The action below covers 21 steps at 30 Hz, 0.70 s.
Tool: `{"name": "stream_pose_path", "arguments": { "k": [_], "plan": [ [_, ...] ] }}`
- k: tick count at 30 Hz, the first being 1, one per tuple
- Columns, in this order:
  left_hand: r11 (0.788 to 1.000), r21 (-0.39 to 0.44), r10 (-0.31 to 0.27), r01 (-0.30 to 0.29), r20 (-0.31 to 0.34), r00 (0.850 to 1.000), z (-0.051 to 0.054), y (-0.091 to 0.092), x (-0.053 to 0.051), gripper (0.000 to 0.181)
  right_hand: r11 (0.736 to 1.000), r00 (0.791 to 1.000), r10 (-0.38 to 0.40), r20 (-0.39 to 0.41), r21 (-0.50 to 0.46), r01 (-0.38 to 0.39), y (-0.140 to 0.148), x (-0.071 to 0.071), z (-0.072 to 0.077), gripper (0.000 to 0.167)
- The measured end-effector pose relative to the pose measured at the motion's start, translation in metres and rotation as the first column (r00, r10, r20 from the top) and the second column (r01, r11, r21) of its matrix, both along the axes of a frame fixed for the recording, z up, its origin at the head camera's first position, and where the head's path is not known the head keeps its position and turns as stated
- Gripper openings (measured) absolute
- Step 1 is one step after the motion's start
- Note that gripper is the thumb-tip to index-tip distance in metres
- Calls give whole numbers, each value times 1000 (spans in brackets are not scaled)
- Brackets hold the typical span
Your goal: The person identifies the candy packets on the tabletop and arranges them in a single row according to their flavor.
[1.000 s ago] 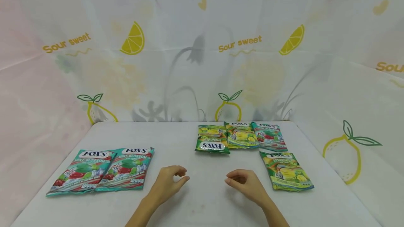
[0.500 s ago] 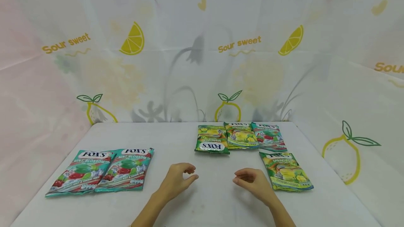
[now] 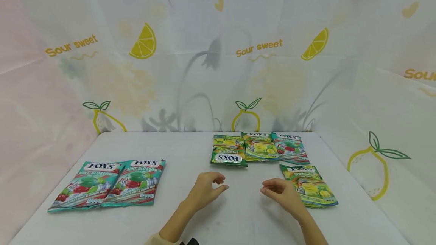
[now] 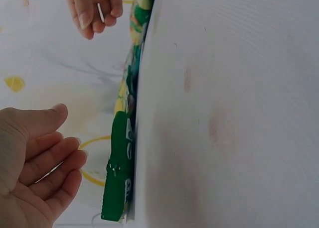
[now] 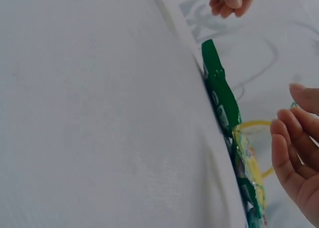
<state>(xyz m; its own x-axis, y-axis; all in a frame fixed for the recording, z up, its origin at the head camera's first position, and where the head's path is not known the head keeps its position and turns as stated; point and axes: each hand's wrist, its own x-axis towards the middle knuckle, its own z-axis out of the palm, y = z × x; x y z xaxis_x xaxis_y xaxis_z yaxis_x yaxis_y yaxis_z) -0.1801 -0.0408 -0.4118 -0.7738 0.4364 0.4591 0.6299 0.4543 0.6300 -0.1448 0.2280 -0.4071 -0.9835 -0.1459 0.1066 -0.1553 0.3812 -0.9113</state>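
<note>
My left hand [image 3: 204, 192] hovers above the middle of the table, fingers loosely bent, holding nothing. Opposite it, my right hand [image 3: 282, 196] hangs in the air with relaxed fingers, also holding nothing. Its back partly covers the left edge of a green and yellow Spring Tea candy bag [image 3: 311, 186]. Beyond the hands lie an upside-down Spring Tea bag [image 3: 227, 150], another Spring Tea bag [image 3: 260, 146] and a teal Mint Blossom bag [image 3: 290, 148], side by side. In the left wrist view, the left hand [image 4: 42, 163] has its palm showing; the right wrist view shows the right hand [image 5: 301, 143] similarly.
Two teal Mint Blossom candy bags, one [image 3: 86, 186] overlapping the other [image 3: 135, 182], lie at the left of the white table [image 3: 184, 146]. A lemon-print cloth [image 3: 218, 82] hangs behind the table and along its sides.
Both hands have drifted to the right above the table, the left one farther, and slightly away from me. A sleeve edge has come into view at the left wrist. The bags have stayed put.
</note>
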Motion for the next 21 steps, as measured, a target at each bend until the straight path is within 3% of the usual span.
{"name": "stream_pose_path", "arguments": {
  "k": [9, 21],
  "plan": [
    [1000, -9, -19, 19, 23, 1000, -1, 19, -7, 16, 999, 998, -42, -37, 20, 43, 11, -3, 2, 30],
    [999, -15, -42, 42, 7, 999, 0, 42, -13, 17, 993, 993, -119, 14, 6, 119, 20, -7, 3, 30]
  ]
}}
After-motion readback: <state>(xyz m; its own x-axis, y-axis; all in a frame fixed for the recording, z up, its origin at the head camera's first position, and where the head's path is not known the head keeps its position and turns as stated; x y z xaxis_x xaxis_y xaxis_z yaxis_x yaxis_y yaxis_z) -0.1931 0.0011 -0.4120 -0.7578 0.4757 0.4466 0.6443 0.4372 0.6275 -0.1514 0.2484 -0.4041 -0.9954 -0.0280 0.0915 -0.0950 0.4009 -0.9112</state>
